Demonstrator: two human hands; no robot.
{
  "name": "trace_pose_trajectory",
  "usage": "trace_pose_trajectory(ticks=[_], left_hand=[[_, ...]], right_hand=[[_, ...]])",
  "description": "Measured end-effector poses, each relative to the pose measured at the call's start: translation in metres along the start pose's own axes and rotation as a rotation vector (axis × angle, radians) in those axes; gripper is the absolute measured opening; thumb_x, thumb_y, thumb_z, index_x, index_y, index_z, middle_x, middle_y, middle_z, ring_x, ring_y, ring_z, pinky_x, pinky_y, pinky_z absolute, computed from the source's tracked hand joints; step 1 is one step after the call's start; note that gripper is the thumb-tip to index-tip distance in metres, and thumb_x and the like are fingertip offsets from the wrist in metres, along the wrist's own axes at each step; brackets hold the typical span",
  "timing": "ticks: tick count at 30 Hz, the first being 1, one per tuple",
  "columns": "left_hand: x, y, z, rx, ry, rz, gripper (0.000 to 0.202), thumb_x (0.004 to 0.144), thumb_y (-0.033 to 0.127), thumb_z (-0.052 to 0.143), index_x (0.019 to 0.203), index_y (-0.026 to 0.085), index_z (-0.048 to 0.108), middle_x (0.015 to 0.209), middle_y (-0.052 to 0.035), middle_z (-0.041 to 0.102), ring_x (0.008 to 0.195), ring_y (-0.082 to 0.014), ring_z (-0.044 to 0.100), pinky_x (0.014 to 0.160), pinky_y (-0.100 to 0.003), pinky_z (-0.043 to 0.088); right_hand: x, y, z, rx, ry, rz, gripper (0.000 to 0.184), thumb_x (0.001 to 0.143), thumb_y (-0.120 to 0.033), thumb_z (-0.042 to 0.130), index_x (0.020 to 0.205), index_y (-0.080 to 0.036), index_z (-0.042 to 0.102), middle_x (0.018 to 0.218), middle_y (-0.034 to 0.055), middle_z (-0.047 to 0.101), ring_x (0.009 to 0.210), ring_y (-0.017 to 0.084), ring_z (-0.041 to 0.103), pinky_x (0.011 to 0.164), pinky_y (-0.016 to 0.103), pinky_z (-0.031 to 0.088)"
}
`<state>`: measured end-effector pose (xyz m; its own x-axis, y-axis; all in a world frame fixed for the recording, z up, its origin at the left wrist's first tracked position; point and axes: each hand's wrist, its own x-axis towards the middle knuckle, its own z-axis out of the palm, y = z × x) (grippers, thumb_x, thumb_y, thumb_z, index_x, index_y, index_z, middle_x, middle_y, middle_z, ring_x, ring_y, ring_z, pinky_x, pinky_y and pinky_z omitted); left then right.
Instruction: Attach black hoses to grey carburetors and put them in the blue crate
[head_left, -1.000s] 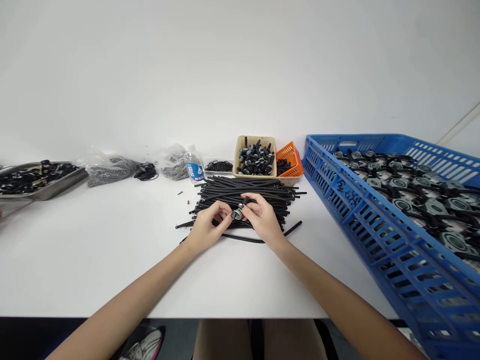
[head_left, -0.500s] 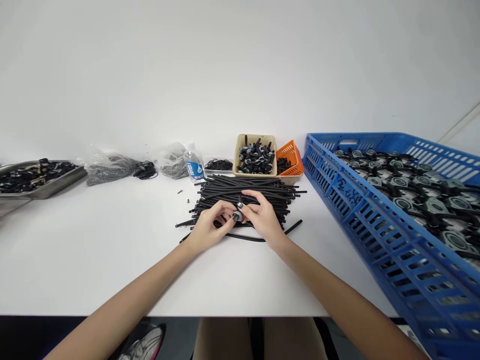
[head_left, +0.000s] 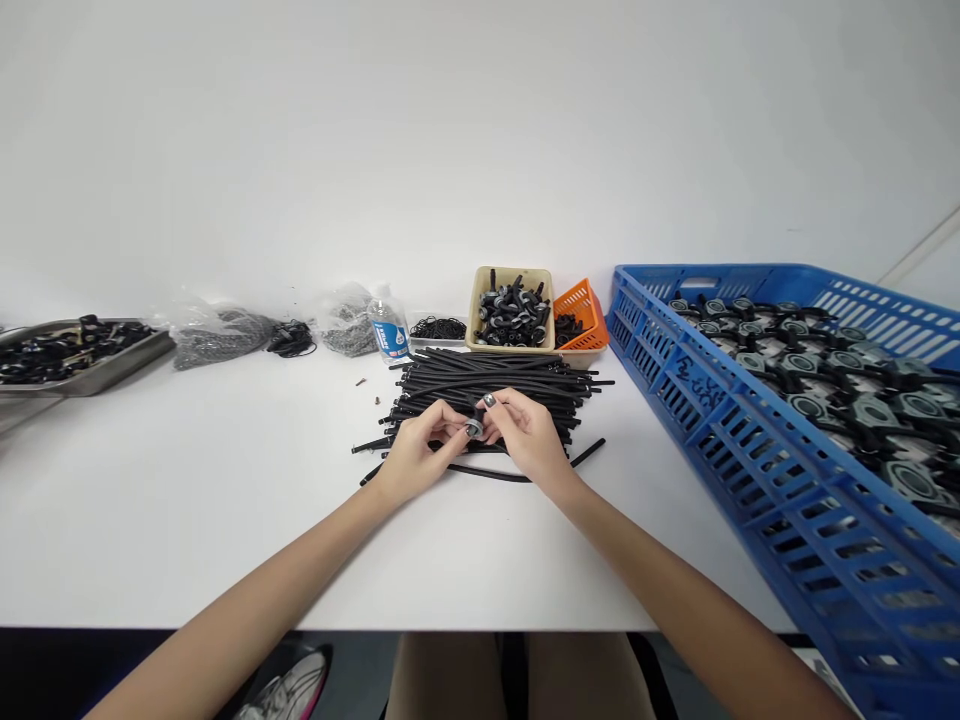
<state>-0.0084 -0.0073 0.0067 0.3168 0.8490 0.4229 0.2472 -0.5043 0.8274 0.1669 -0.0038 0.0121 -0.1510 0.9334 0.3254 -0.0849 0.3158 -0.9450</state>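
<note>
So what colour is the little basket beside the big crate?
Orange; the little basket shows in the head view.

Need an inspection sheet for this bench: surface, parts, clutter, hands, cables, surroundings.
Surface: white table, bare near the front edge.
Parts: grey-and-black fitting between the hands; black tubes piled beneath; more fittings in the cream bin.
Clutter: bottle beside a plastic bag; two small bits left of the tubes.
Hands: left hand and right hand both on the fitting.
Cables: no power cable seen; black bundle, kind unclear.
Surroundings: pale wall behind, filled blue crate at right.
</note>
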Motion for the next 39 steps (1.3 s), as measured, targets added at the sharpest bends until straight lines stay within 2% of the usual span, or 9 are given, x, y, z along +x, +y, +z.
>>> trace_pose_trajectory(ticks=[4,7,14,26,32,39], left_hand=[[0.002,-0.002,-0.002,-0.039,0.049,-0.041,0.02,0.091,0.037,0.06,0.086,0.019,0.054,0.075,-0.0005,0.067,0.064,-0.012,0.064,0.062,-0.025,0.055],[0.003,-0.002,-0.003,-0.032,0.054,-0.04,0.022,0.091,0.04,0.059,0.088,0.018,0.057,0.074,-0.0006,0.067,0.063,-0.0123,0.064,0.062,-0.025,0.055],[0.001,0.002,-0.002,-0.026,0.026,-0.038,0.021,0.092,0.039,0.058,0.091,0.018,0.057,0.082,-0.0045,0.072,0.07,-0.0138,0.067,0.067,-0.027,0.057],[0.001,0.006,-0.003,-0.013,0.029,-0.026,0.02,0.091,0.037,0.059,0.086,0.019,0.056,0.088,-0.0057,0.075,0.075,-0.0161,0.07,0.071,-0.029,0.059],[0.002,0.006,-0.003,0.007,0.071,-0.003,0.022,0.09,0.039,0.06,0.081,0.019,0.053,0.087,-0.0054,0.075,0.073,-0.0157,0.07,0.069,-0.028,0.059],[0.0,0.008,-0.002,0.032,0.121,-0.002,0.023,0.089,0.037,0.061,0.078,0.019,0.052,0.079,-0.0038,0.073,0.066,-0.0138,0.067,0.064,-0.026,0.057]], right_hand=[[-0.002,-0.002,0.002,-0.059,-0.028,-0.054,0.021,0.082,-0.037,0.069,0.096,-0.02,0.068,0.086,0.0043,0.072,0.08,0.017,0.069,0.075,0.029,0.057],[-0.003,-0.001,0.002,-0.084,-0.029,-0.065,0.02,0.081,-0.032,0.07,0.097,-0.02,0.07,0.091,0.0062,0.073,0.086,0.019,0.07,0.081,0.032,0.058],[-0.002,0.001,-0.001,-0.063,-0.047,-0.071,0.016,0.083,-0.027,0.064,0.095,-0.019,0.072,0.081,0.0056,0.074,0.071,0.018,0.07,0.072,0.033,0.058],[-0.002,0.006,-0.001,0.02,-0.06,-0.067,0.017,0.082,-0.028,0.067,0.095,-0.021,0.075,0.09,0.0052,0.076,0.081,0.019,0.072,0.079,0.035,0.061],[-0.003,0.009,-0.001,0.047,-0.088,-0.072,0.026,0.081,-0.03,0.069,0.104,-0.021,0.075,0.104,0.007,0.075,0.093,0.022,0.073,0.09,0.039,0.06],[-0.005,0.008,0.0,0.019,-0.104,-0.121,0.029,0.082,-0.027,0.068,0.109,-0.021,0.075,0.105,0.008,0.073,0.094,0.021,0.072,0.088,0.038,0.061]])
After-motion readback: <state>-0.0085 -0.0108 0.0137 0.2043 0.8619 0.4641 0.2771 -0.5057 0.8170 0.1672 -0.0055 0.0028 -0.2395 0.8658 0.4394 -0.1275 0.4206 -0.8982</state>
